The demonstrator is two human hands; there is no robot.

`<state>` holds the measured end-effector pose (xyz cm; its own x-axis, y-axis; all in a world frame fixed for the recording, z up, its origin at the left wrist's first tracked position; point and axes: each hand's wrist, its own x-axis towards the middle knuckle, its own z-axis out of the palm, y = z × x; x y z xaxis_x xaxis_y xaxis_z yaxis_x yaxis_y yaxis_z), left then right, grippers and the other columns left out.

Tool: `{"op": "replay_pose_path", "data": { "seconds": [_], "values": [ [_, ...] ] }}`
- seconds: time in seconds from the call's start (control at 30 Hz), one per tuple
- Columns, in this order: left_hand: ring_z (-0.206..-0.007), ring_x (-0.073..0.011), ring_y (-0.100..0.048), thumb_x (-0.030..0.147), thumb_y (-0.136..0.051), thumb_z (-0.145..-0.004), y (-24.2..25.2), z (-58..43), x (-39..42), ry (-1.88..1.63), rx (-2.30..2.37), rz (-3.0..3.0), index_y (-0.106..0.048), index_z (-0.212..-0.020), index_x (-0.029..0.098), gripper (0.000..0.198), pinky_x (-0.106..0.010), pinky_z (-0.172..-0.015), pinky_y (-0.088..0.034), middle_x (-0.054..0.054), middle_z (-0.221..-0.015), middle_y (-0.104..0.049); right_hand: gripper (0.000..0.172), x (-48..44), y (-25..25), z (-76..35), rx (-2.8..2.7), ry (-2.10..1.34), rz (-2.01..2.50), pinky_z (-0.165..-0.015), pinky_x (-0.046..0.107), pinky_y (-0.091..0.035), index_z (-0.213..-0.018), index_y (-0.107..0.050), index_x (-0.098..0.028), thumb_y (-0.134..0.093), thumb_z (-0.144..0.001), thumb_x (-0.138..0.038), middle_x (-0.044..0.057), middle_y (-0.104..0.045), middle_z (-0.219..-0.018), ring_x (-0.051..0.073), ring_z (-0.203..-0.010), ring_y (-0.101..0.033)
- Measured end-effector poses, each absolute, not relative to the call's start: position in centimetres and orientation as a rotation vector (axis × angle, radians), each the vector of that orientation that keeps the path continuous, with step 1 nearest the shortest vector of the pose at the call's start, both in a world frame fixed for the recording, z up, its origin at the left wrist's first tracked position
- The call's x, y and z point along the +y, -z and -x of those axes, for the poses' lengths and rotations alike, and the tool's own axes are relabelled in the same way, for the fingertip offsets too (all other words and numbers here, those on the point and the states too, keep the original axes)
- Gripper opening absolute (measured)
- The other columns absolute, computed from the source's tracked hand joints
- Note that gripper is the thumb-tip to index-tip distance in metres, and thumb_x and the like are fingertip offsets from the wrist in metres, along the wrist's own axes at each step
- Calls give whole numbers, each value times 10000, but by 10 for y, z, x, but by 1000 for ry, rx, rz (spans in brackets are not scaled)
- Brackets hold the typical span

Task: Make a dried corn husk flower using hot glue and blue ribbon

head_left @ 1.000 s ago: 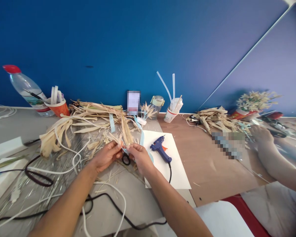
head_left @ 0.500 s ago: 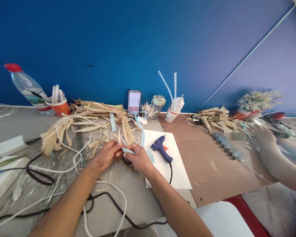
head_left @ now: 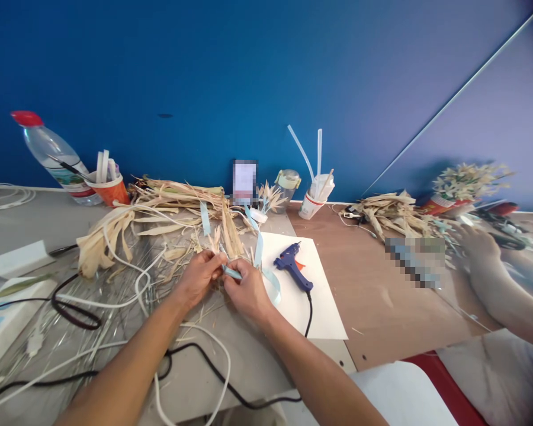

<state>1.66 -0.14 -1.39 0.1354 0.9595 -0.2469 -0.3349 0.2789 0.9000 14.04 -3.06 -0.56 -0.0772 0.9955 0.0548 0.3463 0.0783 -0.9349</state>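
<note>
Far left, red-capped bottle [head_left: 55, 155], then orange cup [head_left: 115, 192]; right of these, dried husk pile [head_left: 177, 192] along the wall; left hand [head_left: 201, 275] – mid-scene, fingers closed on a pale husk piece [head_left: 215, 238], its tip poking up; blue ribbon [head_left: 232, 273] between the hands, pinched by right hand's thumb and fingers [head_left: 247, 290]; glue gun [head_left: 292, 265] on white paper [head_left: 326, 313], just right; farther, white cup [head_left: 311, 206] – upright; far right, another person's arm [head_left: 500, 290].

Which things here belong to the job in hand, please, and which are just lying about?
Likely part of it: blue ribbon, pinched in the right hand; dried husks; glue gun.
Apparently lying about: red-capped bottle; lidded jar; orange cup.
</note>
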Motion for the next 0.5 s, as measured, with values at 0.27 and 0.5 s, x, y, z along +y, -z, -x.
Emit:
{"op": "replay_pose_path", "data": {
  "seconds": [0.27, 0.5],
  "values": [
    [-522, -74, -496, 268, -818, -612, 11, -10, -2, -1039, 679, -679, -676, -745, 118, 246, -188, -562, -419, 14, -549, -569, 77, -27, 3, -144, -1396, -1127, 1386, -548, 236, -404, -685, -584, -197, -522, -714, -232, -17, -588, -622, 135, -575, -525],
    [-629, -155, -624, 127, -814, -560, 4, -8, -5, -946, 717, -698, -731, -785, 141, 239, -253, -627, -476, -48, -696, -700, 51, -23, 3, -149, -1427, -1077, 1422, -550, 236, -378, -663, -557, -203, -542, -689, -244, -32, -546, -599, 136, -579, -499]
  ]
}}
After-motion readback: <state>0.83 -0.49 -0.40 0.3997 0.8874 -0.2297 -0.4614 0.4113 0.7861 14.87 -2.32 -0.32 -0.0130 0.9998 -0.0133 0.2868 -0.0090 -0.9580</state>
